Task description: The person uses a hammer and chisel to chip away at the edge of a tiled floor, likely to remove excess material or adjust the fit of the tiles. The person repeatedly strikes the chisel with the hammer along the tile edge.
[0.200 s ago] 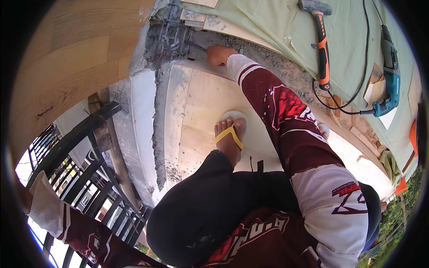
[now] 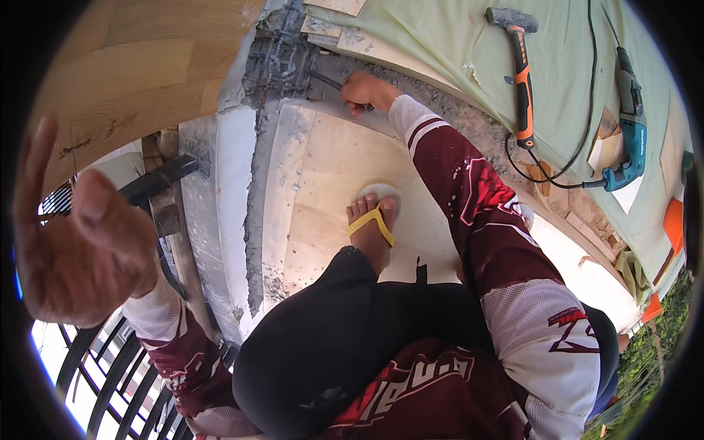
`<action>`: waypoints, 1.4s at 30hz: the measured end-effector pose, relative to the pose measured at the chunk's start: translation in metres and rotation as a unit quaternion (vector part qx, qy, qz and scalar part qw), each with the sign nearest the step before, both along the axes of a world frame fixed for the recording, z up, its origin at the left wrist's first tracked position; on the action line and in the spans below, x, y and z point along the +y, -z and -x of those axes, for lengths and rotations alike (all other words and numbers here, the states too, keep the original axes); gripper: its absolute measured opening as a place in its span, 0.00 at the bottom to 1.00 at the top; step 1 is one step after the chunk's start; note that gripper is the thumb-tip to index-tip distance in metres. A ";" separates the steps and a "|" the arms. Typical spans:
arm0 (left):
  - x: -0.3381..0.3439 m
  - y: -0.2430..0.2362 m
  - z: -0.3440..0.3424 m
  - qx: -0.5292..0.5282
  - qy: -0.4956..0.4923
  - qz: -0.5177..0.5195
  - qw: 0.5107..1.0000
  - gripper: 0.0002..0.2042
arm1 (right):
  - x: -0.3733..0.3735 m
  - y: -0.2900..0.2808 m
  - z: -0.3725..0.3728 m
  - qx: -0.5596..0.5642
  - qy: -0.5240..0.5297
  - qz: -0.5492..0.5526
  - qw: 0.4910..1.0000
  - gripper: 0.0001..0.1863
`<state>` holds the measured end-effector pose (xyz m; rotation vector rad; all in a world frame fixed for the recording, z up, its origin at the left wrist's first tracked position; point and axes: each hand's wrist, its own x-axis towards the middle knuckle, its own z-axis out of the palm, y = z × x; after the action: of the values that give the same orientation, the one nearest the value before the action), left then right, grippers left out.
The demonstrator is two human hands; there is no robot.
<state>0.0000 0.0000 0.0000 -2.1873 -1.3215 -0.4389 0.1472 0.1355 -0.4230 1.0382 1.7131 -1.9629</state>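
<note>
My right hand (image 2: 367,92) is closed around a dark metal chisel (image 2: 325,80), whose far part points left toward a broken concrete patch (image 2: 275,70) with exposed bars. Most of the chisel's near end is hidden in my fist. Beside the wooden wall panel at the far left, my left hand (image 2: 88,246) is raised close to the camera, fingers apart and nothing in it. Pale boards (image 2: 337,147) lie just below my right hand, bordered by a rough strip of grey mortar.
On the green sheet (image 2: 440,29) at right lie an orange-and-black handled hammer (image 2: 522,81) and a teal corded power tool (image 2: 629,147). Black metal railings (image 2: 139,374) stand at lower left. My foot in a yellow-strapped flip-flop (image 2: 378,224) rests on the boards.
My left hand has come up and inward from the left edge into full view. The right hand stays on the chisel, with only a slight shift in the picture.
</note>
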 end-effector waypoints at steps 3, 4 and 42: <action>-0.001 0.164 -0.064 -0.229 -0.149 0.205 0.940 0.13 | 0.002 -0.017 0.000 -0.005 -0.058 -0.110 0.992 0.12; 0.006 0.201 -0.075 -0.357 -0.191 0.262 0.876 0.14 | 0.000 -0.023 -0.004 -0.014 -0.116 -0.178 0.977 0.14; 0.055 0.419 -0.006 -0.383 -0.344 0.315 0.797 0.14 | 0.098 -0.123 -0.227 -0.177 0.331 -0.349 0.859 0.23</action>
<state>0.0061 0.0546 -0.4186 -1.7751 -2.9234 -0.6846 0.3743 0.2333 -0.3003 2.3373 2.0482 -1.2577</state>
